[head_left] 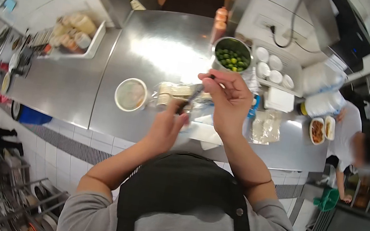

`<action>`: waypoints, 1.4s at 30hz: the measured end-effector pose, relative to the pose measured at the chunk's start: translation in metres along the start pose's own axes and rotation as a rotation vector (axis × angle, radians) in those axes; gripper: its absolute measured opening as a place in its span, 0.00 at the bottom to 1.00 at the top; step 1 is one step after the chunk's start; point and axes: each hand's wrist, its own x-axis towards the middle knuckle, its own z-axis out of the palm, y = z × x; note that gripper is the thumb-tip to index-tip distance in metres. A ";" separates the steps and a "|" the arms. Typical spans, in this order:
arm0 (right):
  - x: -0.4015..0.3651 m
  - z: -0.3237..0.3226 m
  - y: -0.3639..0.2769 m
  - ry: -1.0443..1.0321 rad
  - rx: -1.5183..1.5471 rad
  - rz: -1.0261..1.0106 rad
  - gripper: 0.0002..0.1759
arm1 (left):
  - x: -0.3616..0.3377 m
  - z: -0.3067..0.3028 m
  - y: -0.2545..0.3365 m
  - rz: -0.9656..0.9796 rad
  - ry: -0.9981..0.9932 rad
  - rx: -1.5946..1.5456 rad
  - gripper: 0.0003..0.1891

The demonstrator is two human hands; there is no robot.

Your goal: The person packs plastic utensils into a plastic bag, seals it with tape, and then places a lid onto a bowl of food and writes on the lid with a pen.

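A slim dark pen (194,95) slants between my two hands above the steel counter. My right hand (230,104) pinches its upper end between thumb and fingertips. My left hand (166,127) is closed around the lower end, with the fingers slightly blurred. Beneath and behind the pen lie clear-wrapped stacks of pale, round-edged pieces (165,93). To the left of my left hand stands a round white tub (130,94) with cloudy contents. Just beyond my right hand is a metal pot (232,55) holding small green fruits.
Orange-red bottles (219,26) stand behind the pot. A plastic bin (279,63) with white-lidded cups sits to the right, near a plastic bag (266,126) and food trays (318,131). A white crate (90,43) of bottles is at left. Another person (347,125) stands at far right.
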 end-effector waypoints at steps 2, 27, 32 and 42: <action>-0.007 0.023 0.017 0.084 0.086 0.088 0.09 | -0.002 -0.003 -0.011 -0.099 -0.051 -0.012 0.10; -0.038 0.165 0.283 -0.071 0.013 0.515 0.21 | -0.078 -0.184 -0.263 -0.655 0.219 -0.385 0.15; -0.036 0.141 0.321 -0.175 -0.522 0.080 0.20 | -0.037 -0.192 -0.264 -0.654 0.189 -0.153 0.22; -0.016 0.128 0.316 -0.396 -0.611 0.232 0.26 | -0.033 -0.185 -0.262 -0.688 0.095 -0.332 0.21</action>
